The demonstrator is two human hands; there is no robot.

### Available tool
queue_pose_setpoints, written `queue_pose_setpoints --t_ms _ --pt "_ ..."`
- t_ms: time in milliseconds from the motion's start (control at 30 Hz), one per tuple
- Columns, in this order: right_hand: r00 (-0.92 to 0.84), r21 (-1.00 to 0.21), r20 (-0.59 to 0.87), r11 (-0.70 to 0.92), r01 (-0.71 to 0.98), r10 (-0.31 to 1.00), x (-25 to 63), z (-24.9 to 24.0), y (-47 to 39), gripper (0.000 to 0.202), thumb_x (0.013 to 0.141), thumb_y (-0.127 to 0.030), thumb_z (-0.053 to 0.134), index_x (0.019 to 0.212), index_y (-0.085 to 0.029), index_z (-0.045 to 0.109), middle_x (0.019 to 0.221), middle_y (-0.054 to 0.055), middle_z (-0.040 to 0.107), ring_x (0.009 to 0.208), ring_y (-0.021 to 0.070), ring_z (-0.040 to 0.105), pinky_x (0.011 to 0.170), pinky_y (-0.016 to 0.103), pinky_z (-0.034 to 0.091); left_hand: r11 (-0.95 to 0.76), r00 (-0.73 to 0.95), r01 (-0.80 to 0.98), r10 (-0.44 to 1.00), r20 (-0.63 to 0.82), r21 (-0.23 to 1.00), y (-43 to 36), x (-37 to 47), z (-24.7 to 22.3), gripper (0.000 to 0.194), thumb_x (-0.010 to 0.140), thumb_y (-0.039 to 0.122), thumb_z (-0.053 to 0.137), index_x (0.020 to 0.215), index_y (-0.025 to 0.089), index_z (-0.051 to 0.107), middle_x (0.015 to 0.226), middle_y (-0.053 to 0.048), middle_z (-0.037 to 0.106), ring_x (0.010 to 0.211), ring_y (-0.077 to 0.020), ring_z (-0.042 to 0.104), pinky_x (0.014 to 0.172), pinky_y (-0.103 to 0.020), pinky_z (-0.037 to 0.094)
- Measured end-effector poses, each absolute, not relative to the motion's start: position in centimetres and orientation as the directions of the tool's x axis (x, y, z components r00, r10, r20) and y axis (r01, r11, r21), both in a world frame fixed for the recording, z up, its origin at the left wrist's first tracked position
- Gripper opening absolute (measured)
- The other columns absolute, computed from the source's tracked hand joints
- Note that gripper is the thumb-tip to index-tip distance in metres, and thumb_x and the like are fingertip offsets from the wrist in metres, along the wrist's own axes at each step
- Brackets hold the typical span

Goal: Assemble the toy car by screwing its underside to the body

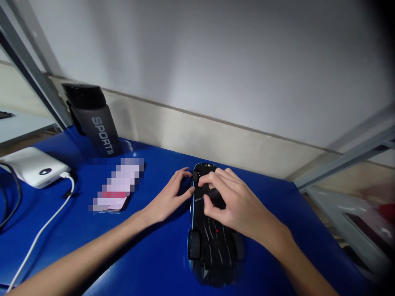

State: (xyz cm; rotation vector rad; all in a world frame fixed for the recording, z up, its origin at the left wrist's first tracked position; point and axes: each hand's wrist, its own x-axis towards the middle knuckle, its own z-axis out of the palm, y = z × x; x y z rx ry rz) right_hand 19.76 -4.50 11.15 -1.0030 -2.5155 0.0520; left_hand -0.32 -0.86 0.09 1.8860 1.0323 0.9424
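Note:
A black toy car [212,250] with blue edges lies upside down on the blue tabletop, its dark underside and wheels facing up. My left hand [166,197] is at the car's left side, thumb and fingertips pressed to its edge around the far left wheel [195,176]. Across the underside reaches my right hand [231,197], its thumb and forefinger curled toward each other over the chassis. A dark shape shows between those two fingertips; I cannot tell whether it is a loose part or part of the car. The other right fingers cover the car's far right side.
A phone [119,203] with a blurred-out screen lies to the left. Behind it stands a dark SPORT bottle [100,127]. At the far left a white power bank [33,166] has a white cable [46,226] plugged in. A pale wall [200,61] rises behind the table [154,250].

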Motion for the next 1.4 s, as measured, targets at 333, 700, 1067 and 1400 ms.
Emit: queue_pose_setpoints --t_ms 333,700,1067,1400 --pt "-0.619 -0.218 0.359 0.708 0.672 0.699 19.9 11.0 -4.4 0.010 0.093 -0.019 0.048 0.101 -0.020 0.055 0.090 0.001 0.063 0.077 0.0141 0.050 0.080 0.034 0.039 -0.389 0.402 0.301 0.880 0.254 0.871 -0.8 -0.2 0.2 0.041 0.098 0.046 0.050 0.135 0.028 0.043 0.140 -0.007 0.051 0.131 -0.0260 0.047 0.114 -0.047 0.037" --pt "-0.630 -0.223 0.340 0.710 0.668 0.699 19.9 11.5 -4.6 0.014 0.097 -0.020 0.042 0.100 -0.021 0.055 0.090 0.002 0.063 0.080 0.0154 0.053 0.085 0.035 0.041 -0.390 0.391 0.332 0.885 0.251 0.859 -1.1 0.0 1.2 0.034 0.098 0.045 0.051 0.123 0.023 0.049 0.116 -0.007 0.060 0.103 -0.0219 0.056 0.096 -0.042 0.046" --pt "-0.584 -0.276 0.353 0.678 0.682 0.731 20.2 11.6 -4.7 0.008 0.095 -0.023 0.047 0.101 -0.022 0.053 0.094 0.003 0.064 0.084 0.0174 0.053 0.083 0.035 0.043 -0.365 0.599 0.225 0.783 0.167 0.903 -0.9 -0.7 2.9 0.014 0.095 0.032 0.052 0.100 0.020 0.058 0.080 0.003 0.054 0.070 -0.0121 0.046 0.067 -0.026 0.039" --pt "-0.592 -0.316 0.357 0.690 0.651 0.722 20.7 11.5 -4.3 0.009 0.097 -0.022 0.044 0.102 -0.024 0.051 0.096 0.003 0.066 0.086 0.0177 0.058 0.086 0.036 0.045 -0.388 0.689 0.247 0.715 0.121 0.888 -0.7 -1.3 3.4 0.005 0.089 0.022 0.057 0.092 0.019 0.060 0.081 0.003 0.057 0.073 -0.0119 0.049 0.071 -0.026 0.041"
